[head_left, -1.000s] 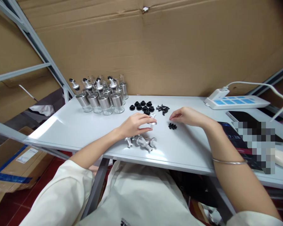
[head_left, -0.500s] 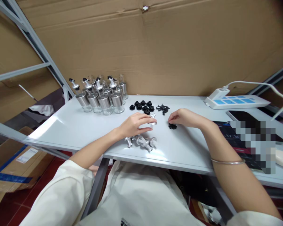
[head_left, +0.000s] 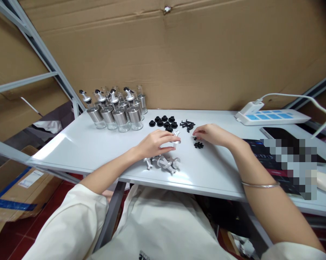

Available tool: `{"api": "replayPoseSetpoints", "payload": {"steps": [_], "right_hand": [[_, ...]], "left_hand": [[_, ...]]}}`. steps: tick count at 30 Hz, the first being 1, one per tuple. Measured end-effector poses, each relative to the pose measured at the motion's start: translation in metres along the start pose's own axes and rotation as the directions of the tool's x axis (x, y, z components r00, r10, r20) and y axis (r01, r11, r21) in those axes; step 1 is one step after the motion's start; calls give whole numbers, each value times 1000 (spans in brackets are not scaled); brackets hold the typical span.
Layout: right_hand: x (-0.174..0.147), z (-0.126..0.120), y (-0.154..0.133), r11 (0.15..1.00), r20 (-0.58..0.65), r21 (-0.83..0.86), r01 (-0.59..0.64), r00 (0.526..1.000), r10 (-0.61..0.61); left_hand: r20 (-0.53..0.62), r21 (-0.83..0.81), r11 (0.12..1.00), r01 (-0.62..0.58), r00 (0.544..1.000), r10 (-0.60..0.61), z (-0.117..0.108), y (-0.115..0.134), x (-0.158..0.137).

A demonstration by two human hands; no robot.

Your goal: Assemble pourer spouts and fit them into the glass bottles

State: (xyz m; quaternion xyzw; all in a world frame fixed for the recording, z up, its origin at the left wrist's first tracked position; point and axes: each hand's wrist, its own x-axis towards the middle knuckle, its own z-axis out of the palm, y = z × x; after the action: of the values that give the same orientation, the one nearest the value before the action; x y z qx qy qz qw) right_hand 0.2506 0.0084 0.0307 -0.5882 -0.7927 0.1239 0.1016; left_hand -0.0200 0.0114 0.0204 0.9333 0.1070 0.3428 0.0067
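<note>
My left hand (head_left: 156,143) grips a silver pourer spout (head_left: 176,141) between thumb and fingers, just above the table. More silver pourer spouts (head_left: 165,163) lie in a loose pile below that hand. My right hand (head_left: 207,133) is closed in a pinch on a small black piece (head_left: 195,138), mostly covered by the fingertips. Under it lies a little cluster of small black pieces (head_left: 199,145). Between and beyond the hands are several round black stoppers (head_left: 164,123) and a heap of thin black levers (head_left: 187,125).
Glass bottles with steel sleeves (head_left: 120,117) stand at the back left, several topped with pourers. At the right lie a power strip (head_left: 276,117) with a plugged-in white cable, a phone (head_left: 268,131) and a dark screen (head_left: 261,159). Cardboard (head_left: 195,54) walls the table's back.
My right hand has lifted slightly up and away from the cluster of small black pieces, with one piece at its fingertips. My left hand and its pourer spout have stayed put.
</note>
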Motion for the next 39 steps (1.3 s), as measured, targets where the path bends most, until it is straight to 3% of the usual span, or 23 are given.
{"api": "replayPoseSetpoints", "payload": {"steps": [15, 23, 32, 39], "right_hand": [[0, 0, -1, 999, 46, 8, -46, 998, 46], [-1, -1, -4, 999, -5, 22, -33, 999, 33], [-1, 1, -10, 998, 46, -14, -53, 997, 54], [-1, 1, -13, 998, -5, 42, -45, 999, 45]], "left_hand": [[-5, 10, 1000, -2, 1000, 2, 0, 1, 1], [-31, 25, 999, -37, 999, 38, -1, 1, 1], [-22, 33, 999, -25, 999, 26, 0, 1, 1], [-62, 27, 998, -60, 996, 62, 0, 1, 1]]}}
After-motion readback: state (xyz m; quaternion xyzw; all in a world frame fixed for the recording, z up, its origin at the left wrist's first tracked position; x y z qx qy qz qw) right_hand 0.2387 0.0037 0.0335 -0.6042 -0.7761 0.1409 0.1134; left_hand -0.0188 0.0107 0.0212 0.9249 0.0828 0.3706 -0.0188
